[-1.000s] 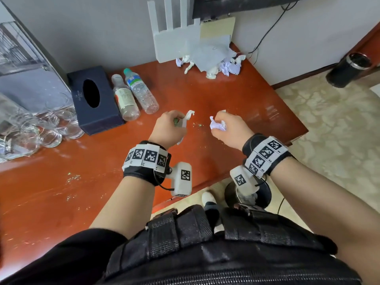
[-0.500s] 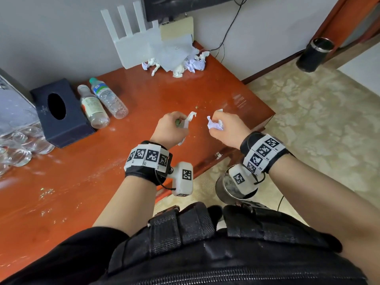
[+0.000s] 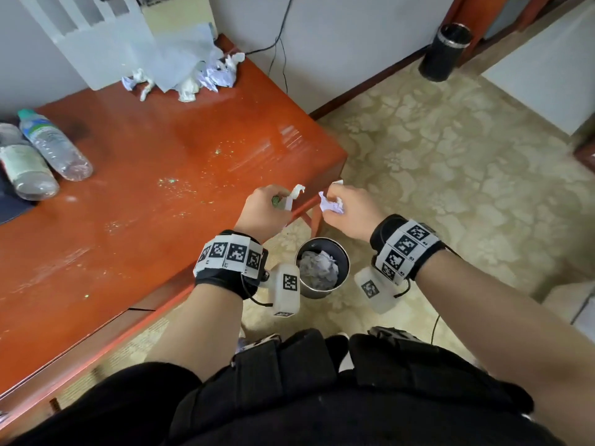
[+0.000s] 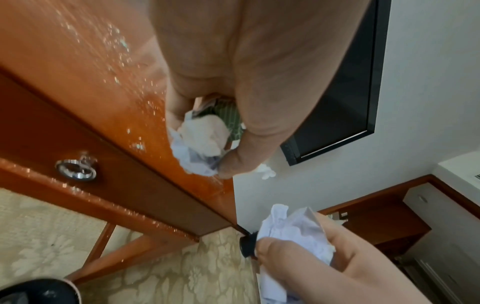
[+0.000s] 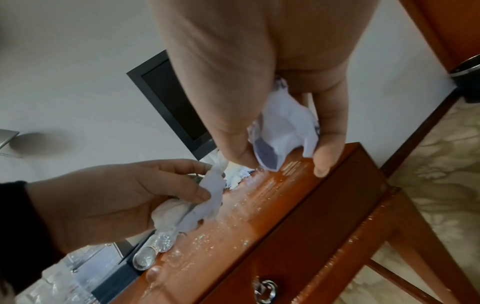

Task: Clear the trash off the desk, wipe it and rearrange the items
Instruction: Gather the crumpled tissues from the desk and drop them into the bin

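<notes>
My left hand (image 3: 269, 209) grips a bundle of crumpled white paper and a green scrap (image 4: 200, 142) at the desk's front right corner. My right hand (image 3: 349, 209) pinches a crumpled pale paper wad (image 3: 330, 204) (image 5: 283, 131) just past the desk edge. Both hands hover above a small round metal bin (image 3: 322, 268) on the floor, which holds crumpled paper. The red-brown desk (image 3: 145, 188) carries fine glittery crumbs (image 3: 180, 185). More crumpled paper (image 3: 206, 80) lies at the desk's far end by the wall.
Two plastic bottles (image 3: 42, 152) lie at the desk's left. A white foam piece (image 3: 96, 37) and a pale sheet lean on the wall. A black cylinder bin (image 3: 446, 53) stands on the patterned floor far right. A drawer knob (image 4: 76, 169) sits under the desk edge.
Both hands, still holding their paper, have moved off the desk middle toward its front right corner, over the floor bin. The view has swung right and down.
</notes>
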`<control>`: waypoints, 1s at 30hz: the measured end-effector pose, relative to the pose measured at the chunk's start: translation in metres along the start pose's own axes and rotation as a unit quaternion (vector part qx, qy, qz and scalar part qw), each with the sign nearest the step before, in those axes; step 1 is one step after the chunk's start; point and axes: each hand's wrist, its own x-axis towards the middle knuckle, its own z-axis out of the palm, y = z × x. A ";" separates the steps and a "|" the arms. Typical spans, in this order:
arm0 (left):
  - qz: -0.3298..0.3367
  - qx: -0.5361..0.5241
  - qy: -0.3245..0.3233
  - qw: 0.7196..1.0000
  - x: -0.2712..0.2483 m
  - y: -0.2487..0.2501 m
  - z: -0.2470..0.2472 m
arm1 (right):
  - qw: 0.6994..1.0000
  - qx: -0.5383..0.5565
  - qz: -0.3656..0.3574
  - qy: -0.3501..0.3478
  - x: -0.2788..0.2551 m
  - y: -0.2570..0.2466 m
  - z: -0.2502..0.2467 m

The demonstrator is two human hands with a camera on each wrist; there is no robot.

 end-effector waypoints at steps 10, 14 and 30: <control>-0.025 0.021 -0.077 0.996 0.037 0.002 0.083 | 0.996 0.015 0.070 -0.056 -0.004 0.099 0.023; -0.045 0.021 -0.108 0.993 0.044 -0.014 0.110 | 0.993 0.025 0.093 -0.068 -0.003 0.126 0.043; -0.077 0.052 -0.227 0.969 0.110 -0.131 0.225 | 0.953 0.120 0.247 -0.126 0.037 0.219 0.175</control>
